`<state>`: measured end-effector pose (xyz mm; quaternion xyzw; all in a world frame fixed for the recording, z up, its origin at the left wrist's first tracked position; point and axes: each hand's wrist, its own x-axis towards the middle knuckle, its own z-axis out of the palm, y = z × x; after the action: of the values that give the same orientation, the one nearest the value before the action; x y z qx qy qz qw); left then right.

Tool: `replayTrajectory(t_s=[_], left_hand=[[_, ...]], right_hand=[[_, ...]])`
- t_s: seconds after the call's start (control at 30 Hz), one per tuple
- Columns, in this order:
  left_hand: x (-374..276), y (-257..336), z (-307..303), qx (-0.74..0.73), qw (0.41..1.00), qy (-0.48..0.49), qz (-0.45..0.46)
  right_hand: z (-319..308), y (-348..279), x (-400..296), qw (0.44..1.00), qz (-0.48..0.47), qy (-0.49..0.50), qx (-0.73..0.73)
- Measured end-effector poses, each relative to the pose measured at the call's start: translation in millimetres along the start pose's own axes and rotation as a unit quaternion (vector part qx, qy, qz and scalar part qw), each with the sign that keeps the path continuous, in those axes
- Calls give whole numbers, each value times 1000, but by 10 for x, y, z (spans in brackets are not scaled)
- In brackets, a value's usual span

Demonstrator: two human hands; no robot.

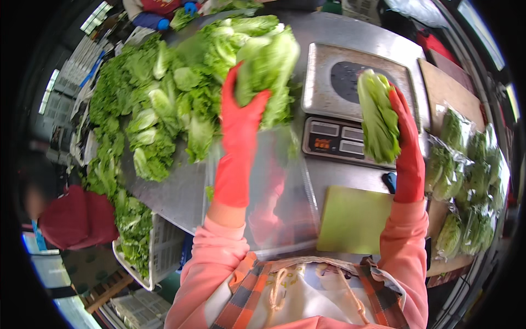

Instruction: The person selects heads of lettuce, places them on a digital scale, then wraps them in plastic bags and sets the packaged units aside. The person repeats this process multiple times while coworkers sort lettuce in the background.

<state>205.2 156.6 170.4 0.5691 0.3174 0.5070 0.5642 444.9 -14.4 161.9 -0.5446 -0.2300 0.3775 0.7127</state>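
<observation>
Both my hands wear red rubber gloves. My left hand (244, 98) grips a head of green lettuce (267, 61) at the edge of the lettuce pile (164, 90); the head is blurred. In my right hand (404, 119) is a smaller romaine-like lettuce head (378, 119), held upright in front of the scale. The digital scale (357, 57) has a worn metal pan and a display panel (335, 135), partly covered by that head. Below my left forearm lie clear plastic bags (283, 193) on the metal table (176, 201). Beside them is a yellow-green square sheet or board (353, 220).
Bagged lettuce heads (464, 181) sit on boards at the right. A white plastic crate (154, 251) of leafy greens stands at the lower left, near a person in a dark red top (78, 218). Across the table, another person's blue-gloved hand (191, 8) is among lettuce.
</observation>
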Motion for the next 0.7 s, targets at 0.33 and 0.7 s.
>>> replayTrajectory(t_s=[0.33,0.7], left_hand=[[396,-542,888,205,898,-373,114],[683,-828,-583,161,985,-1,-53]], right_hand=[[-690,68,767,849,-214,49,-482],[231,-63,-1106,974,51,-177,-132]])
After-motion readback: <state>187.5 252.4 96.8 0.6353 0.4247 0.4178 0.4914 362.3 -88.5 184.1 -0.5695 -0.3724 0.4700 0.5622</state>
